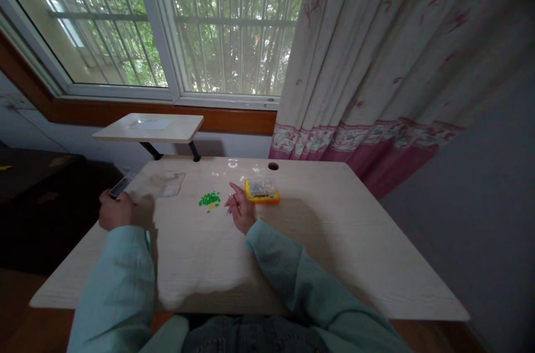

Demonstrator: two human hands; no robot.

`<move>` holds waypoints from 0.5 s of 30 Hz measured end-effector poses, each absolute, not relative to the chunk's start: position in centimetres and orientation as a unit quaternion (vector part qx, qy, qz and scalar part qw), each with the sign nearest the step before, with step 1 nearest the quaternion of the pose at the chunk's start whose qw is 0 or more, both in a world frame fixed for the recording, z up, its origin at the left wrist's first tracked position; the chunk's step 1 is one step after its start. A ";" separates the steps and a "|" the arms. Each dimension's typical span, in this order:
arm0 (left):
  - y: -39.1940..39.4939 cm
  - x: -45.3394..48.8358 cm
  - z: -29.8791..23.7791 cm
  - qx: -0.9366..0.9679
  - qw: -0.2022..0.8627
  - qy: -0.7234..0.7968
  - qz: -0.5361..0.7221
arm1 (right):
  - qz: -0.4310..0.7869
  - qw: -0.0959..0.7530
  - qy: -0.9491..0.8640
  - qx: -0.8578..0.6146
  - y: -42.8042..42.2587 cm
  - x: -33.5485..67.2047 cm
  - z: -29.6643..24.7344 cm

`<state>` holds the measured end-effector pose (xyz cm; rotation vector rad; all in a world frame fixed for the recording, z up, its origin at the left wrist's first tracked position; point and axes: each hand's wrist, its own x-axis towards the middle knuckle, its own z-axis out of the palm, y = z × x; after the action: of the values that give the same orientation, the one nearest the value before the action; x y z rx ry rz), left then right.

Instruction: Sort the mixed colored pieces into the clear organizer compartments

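Observation:
At the table's left edge, my left hand is closed round a dark, flat rectangular thing with a pale edge; its exact kind does not show. My right hand hovers over or rests on the middle of the table, index finger stretched out and the other fingers loosely bent apart. Just left of it lies a loose pile of small green pieces, with a few yellow pieces at its near side. Right beside the hand, partly behind it, sits a yellow-orange box with a clear top and greyish contents.
A clear plastic bag lies on the pale wooden table at left. Behind it a small raised shelf stands on black legs. A round cable hole is near the back edge, below the window and curtain.

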<state>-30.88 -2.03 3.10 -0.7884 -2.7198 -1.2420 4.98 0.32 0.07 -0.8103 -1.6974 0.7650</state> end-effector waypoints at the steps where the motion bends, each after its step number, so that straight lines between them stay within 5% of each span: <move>1: -2.4 -30.9 2.8 -0.234 0.025 -0.891 -0.389 | 0.319 0.526 -0.710 -0.342 0.3 5.0 0.1; 15: 0.3 -27.9 1.5 -0.263 -0.023 -0.938 -0.226 | 0.242 0.488 -0.764 -0.346 0.7 6.1 0.3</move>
<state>-27.94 0.32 1.54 -0.8382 -2.9891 -0.7190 6.11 0.74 0.33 -0.8405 -1.8578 0.5895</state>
